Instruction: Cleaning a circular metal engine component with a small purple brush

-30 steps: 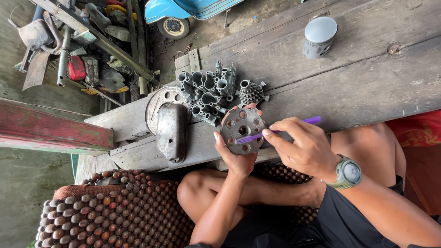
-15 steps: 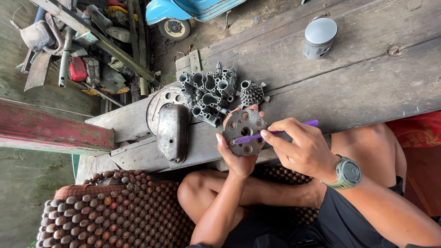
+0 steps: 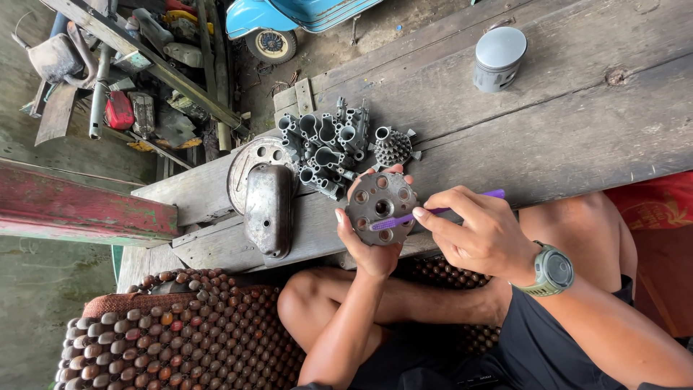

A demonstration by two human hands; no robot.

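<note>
My left hand (image 3: 368,242) holds up a round grey metal disc (image 3: 380,207) with several holes, fingers wrapped around its rim. My right hand (image 3: 482,235) grips a purple toothbrush (image 3: 433,213), its bristle end resting on the face of the disc near the centre hole. A green watch (image 3: 552,271) sits on my right wrist. Both hands are over the near edge of a worn wooden bench (image 3: 548,123), above my bare knees.
On the bench lie a pile of grey cast metal parts (image 3: 325,148), a small finned part (image 3: 393,146), a round plate (image 3: 256,155) under a dented metal cover (image 3: 268,209), and a grey piston (image 3: 498,58). A wooden bead seat mat (image 3: 180,332) lies at lower left; scrap parts and a blue scooter (image 3: 289,18) behind.
The toothbrush head has shifted slightly across the disc face. My left hand keeps the disc in about the same place.
</note>
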